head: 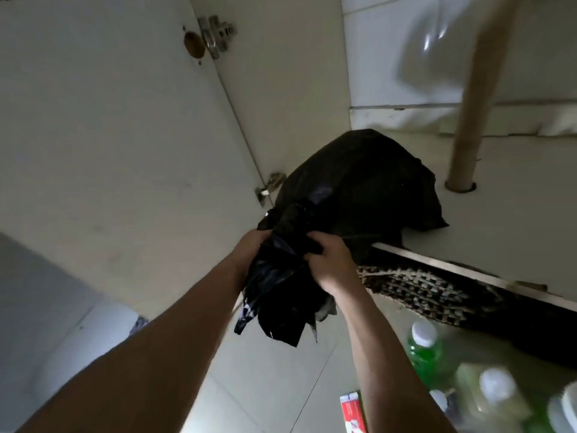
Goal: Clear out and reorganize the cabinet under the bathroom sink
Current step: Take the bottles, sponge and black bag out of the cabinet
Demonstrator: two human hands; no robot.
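Both hands, left hand (249, 245) and right hand (331, 260), clutch the bunched neck of the black bag (359, 189), whose bulk, probably full, sits at the cabinet floor's (505, 232) front-left corner. Draw it straight outward over the front edge, lifting so the plastic clears the lip without snagging.

A bulky black plastic bag (359, 189) lies half inside the open cabinet (499, 232), neck bunched.

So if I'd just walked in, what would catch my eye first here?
Probably the big black plastic bag in the middle, sitting at the front edge of the open cabinet, with the left hand and right hand both gripping its bunched neck. Next, the bottles with white caps at the lower right, one green, and the pale pipe running down through the cabinet floor at the upper right.
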